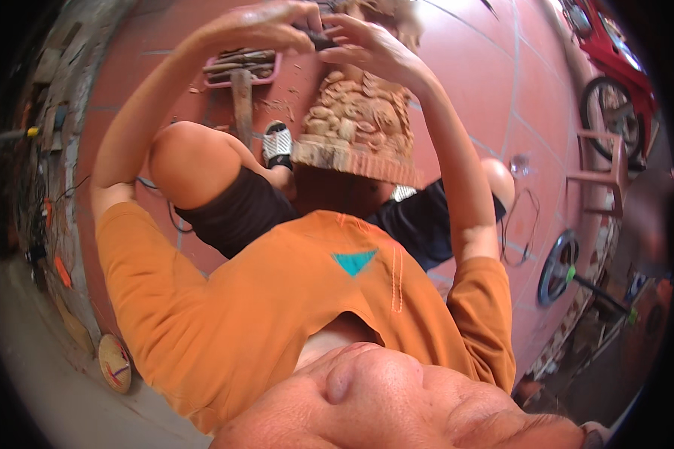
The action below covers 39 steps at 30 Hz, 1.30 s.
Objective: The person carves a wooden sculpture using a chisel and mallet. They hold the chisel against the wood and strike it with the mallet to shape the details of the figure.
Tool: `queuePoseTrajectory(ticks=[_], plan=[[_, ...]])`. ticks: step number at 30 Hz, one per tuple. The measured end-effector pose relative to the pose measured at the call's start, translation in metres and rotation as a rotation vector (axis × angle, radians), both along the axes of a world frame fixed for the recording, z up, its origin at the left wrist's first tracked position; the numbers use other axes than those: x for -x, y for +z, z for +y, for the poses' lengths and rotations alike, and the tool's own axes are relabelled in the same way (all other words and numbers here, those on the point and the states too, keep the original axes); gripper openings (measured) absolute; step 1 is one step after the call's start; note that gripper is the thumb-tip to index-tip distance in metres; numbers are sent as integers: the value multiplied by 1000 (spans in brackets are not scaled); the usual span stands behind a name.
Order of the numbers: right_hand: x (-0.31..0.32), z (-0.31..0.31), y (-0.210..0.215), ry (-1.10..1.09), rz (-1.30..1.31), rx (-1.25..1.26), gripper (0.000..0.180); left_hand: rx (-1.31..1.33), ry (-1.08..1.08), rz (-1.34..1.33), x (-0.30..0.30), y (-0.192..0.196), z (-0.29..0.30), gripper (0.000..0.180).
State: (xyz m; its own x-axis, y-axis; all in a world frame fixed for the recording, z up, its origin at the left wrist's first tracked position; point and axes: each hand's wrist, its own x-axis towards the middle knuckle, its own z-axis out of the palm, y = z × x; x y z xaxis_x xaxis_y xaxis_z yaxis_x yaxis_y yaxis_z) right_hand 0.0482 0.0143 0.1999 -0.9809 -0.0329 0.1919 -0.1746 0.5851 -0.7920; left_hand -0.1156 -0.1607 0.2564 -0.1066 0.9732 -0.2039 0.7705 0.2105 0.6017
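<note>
At the top of the view my left hand (266, 28) is closed, its fingers curled on a small dark object (322, 40) that I cannot make out further. From the other side comes my right hand (371, 49), thumb and fingers around the same dark object. Just below and behind my right hand stands a carved wooden block (359, 120), its face covered in rounded relief figures. The block rests between my bent legs, and my right hand hides part of its upper end.
Beyond my left knee lie a pink-rimmed tray (275, 73) of wooden-handled tools and a wooden mallet (242, 108). Wood chips (281, 105) dot the red tiles. On the right are a plastic chair (614, 172), a red motorbike (614, 52), a black wheel (558, 267) and a cable (530, 224).
</note>
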Motion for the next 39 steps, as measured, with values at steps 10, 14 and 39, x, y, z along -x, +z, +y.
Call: queuePoseTrajectory(ticks=[10,14,39], plan=[[-64,17,-3,-126,-1,122,49,-221,-22,-232,-62,8,45,31],[-63,21,-2,-231,-103,486,55,-243,240,-318,-20,23,14,35],[-43,55,-76,-410,-24,669,48,17,1103,342,-52,-342,-156,73]])
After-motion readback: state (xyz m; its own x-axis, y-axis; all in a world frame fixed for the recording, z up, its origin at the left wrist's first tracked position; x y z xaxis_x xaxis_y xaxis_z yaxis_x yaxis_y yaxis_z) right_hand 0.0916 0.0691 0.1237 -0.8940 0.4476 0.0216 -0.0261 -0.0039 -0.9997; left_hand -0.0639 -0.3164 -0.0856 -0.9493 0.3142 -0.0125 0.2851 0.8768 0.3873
